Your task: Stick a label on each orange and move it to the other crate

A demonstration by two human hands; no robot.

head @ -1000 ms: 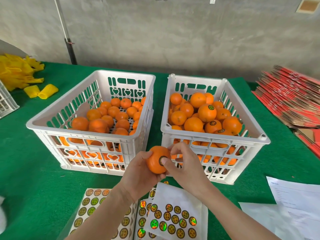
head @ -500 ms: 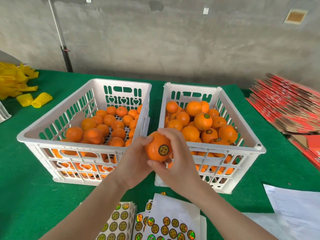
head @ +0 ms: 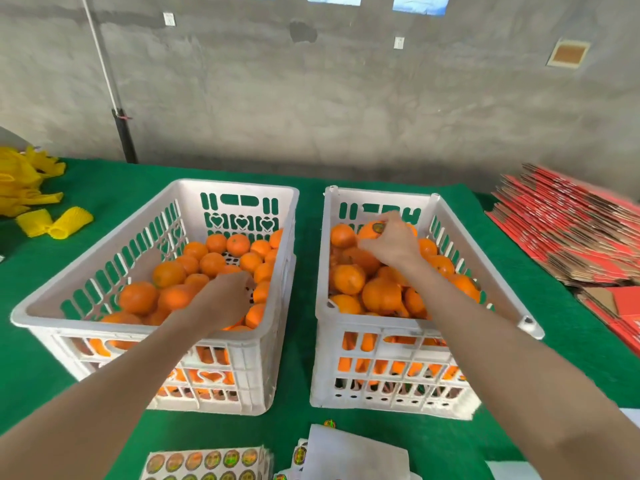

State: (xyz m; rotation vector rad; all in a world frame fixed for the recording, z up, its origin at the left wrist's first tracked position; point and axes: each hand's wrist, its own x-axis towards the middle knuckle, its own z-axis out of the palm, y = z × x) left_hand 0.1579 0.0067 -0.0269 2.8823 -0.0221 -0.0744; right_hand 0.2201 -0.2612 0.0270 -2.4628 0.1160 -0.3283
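Two white crates stand side by side on a green table cover [head: 306, 424], a narrow strip of green between them. The right hand [head: 393, 245] reaches deep into the right crate [head: 381, 195], near its far wall, with fingers curled over a labelled orange [head: 370, 233] and the thumb against its left side. The round label [head: 378, 227] faces up, just beside the fingertips. This orange sits on top of the heap of other oranges [head: 381, 296] that fills the right crate almost to its rim. The left hand [head: 225, 299] is down in the left crate [head: 239, 188], at its near right part, its back turned to the camera and its fingers bent down among the plain oranges [head: 169, 273] there. Whether it has hold of one I cannot tell, since the fingertips are hidden. The left crate holds a lower layer of fruit, with some of its floor showing near the far end. At the near edge lie sheets of round stickers [head: 207, 460] and, to the right of them, a white sheet of paper [head: 356, 455]. Yellow foam sleeves [head: 52, 221] lie at the far left of the table, and a stack of flat red cardboard [head: 571, 230] lies at the far right.
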